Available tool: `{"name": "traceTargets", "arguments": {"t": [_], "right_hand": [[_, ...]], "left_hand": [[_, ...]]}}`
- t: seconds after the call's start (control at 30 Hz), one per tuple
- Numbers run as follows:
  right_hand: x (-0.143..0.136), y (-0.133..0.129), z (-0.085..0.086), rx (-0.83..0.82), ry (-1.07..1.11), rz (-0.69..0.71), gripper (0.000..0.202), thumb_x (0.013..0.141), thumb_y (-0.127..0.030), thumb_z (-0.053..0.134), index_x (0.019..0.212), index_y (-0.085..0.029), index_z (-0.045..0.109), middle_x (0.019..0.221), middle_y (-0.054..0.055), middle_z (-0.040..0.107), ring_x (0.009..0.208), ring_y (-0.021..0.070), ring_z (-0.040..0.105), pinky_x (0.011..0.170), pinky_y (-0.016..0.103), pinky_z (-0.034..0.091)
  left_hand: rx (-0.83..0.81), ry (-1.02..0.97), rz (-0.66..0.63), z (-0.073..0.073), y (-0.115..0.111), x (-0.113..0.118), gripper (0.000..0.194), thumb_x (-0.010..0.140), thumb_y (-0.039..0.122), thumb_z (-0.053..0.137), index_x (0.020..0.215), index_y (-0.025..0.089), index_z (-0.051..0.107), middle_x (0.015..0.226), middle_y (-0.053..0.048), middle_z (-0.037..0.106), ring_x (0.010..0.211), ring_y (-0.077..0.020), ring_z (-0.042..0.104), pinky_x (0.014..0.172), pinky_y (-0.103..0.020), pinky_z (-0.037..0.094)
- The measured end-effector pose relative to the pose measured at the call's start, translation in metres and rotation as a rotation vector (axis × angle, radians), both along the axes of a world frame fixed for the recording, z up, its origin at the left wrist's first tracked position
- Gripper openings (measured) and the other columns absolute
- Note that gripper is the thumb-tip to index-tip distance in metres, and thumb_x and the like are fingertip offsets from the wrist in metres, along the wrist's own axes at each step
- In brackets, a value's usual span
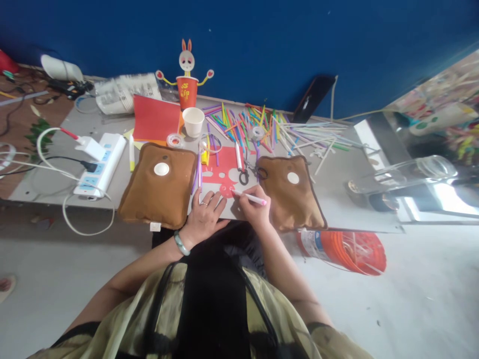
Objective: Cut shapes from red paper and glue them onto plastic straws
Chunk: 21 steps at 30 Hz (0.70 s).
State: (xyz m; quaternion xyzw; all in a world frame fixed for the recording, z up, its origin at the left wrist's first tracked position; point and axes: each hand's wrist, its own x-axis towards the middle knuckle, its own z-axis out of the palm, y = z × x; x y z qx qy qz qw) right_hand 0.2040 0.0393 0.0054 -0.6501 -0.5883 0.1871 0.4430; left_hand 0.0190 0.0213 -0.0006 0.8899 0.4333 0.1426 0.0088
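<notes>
My right hand [255, 207] is closed round a white marker [253, 198] with a pink end. The marker's tip meets a small red paper cutout [226, 189] shaped like a rabbit's head, which lies at the table's front edge. Flat beside the cutout, my left hand [206, 212] has its fingers spread; a bracelet and a ring show on it. Just behind lies a red paper sheet [220, 158] with holes cut in it. Scissors [253, 172] with dark handles and another white marker [238, 155] rest at the sheet's right side.
Brown cushion-like warmers [159, 192] [290, 197] flank the work spot. Behind stand a white paper cup [193, 122], a red cup with a rabbit figure [186, 89] and many coloured sticks [239, 124]. A power strip [101, 167] lies left, a glass jar [407, 174] right, an orange bucket [348, 252] below.
</notes>
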Motion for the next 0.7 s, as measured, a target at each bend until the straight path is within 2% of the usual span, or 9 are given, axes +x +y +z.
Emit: {"name": "traceTargets", "arguments": {"t": [0.13,0.3,0.43,0.57,0.7], "right_hand": [[0.0,0.0,0.001,0.007,0.02,-0.011,0.012,0.076,-0.024,0.058,0.067,-0.023,0.05,0.054,-0.006,0.057,0.049,0.0119,0.053,0.05,0.024,0.043],[0.001,-0.002,0.0,0.046,0.077,-0.03,0.011,0.079,-0.028,0.06,0.071,-0.023,0.054,0.062,-0.003,0.066,0.054,0.0142,0.061,0.053,0.026,0.047],[0.0,-0.008,-0.003,0.141,0.124,-0.082,0.012,0.084,-0.033,0.061,0.082,-0.022,0.057,0.071,0.002,0.073,0.059,0.0177,0.068,0.056,0.029,0.051],[-0.003,-0.015,-0.003,0.249,0.094,-0.108,0.014,0.085,-0.035,0.062,0.085,-0.022,0.059,0.072,0.004,0.073,0.065,0.0211,0.072,0.059,0.031,0.053],[-0.008,-0.013,0.0,0.188,0.077,-0.066,0.012,0.085,-0.034,0.059,0.084,-0.022,0.059,0.072,0.003,0.072,0.062,0.0192,0.07,0.057,0.03,0.052]], "left_hand": [[0.005,-0.002,-0.001,0.0,0.0,0.0,0.056,0.092,0.049,0.053,0.137,0.016,0.053,0.139,-0.015,0.056,0.127,-0.0329,0.049,0.118,-0.061,0.022],[0.007,-0.008,0.004,-0.001,0.0,0.0,0.054,0.092,0.049,0.054,0.134,0.017,0.055,0.138,-0.016,0.057,0.127,-0.0333,0.049,0.118,-0.061,0.021],[0.01,-0.007,0.007,-0.003,0.0,0.001,0.053,0.093,0.05,0.053,0.134,0.017,0.055,0.138,-0.016,0.057,0.127,-0.0332,0.049,0.117,-0.062,0.022],[0.012,-0.013,0.012,-0.005,0.0,0.001,0.052,0.093,0.049,0.052,0.134,0.017,0.055,0.137,-0.016,0.057,0.127,-0.0331,0.05,0.117,-0.063,0.023],[0.019,-0.004,0.008,-0.004,0.0,0.0,0.053,0.092,0.049,0.053,0.135,0.016,0.054,0.136,-0.016,0.058,0.127,-0.0333,0.049,0.118,-0.063,0.021]]}}
